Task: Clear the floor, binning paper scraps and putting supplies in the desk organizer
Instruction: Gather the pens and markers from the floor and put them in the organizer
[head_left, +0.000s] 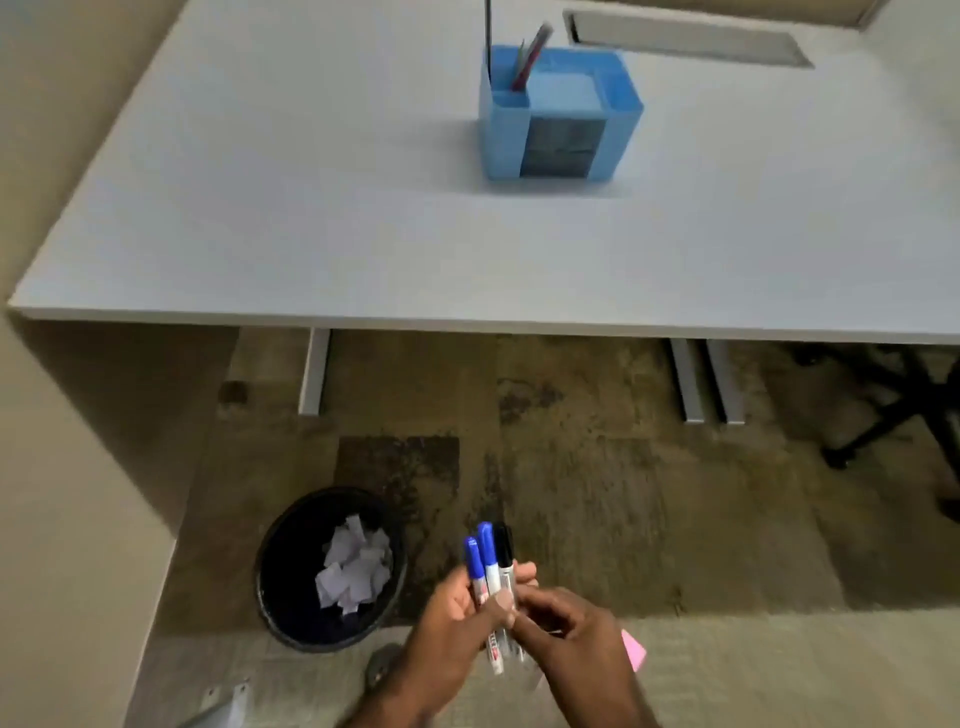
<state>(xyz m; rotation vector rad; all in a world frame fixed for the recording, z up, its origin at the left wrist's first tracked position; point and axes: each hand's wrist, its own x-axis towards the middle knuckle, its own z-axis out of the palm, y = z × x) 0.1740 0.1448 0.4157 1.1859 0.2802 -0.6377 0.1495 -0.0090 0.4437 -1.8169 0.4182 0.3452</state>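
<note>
My left hand (447, 629) grips three markers (491, 564) in a bundle, two with blue caps and one with a black cap, caps pointing up. My right hand (576, 639) is right beside them, fingers curled at the lower barrels, with a pink sticky pad (635, 649) showing under its palm. A blue desk organizer (561, 124) stands on the white desk (311, 208) with a few pens upright in its back left slot. A black bin (291, 608) on the floor at my left holds several white paper scraps (353, 571).
The desk's front edge runs across the middle of the view, with grey desk legs (314, 374) below it. A black chair base (893, 410) sits under the desk at right. A beige wall (67, 467) closes off the left. Patterned carpet (675, 519) lies around my hands.
</note>
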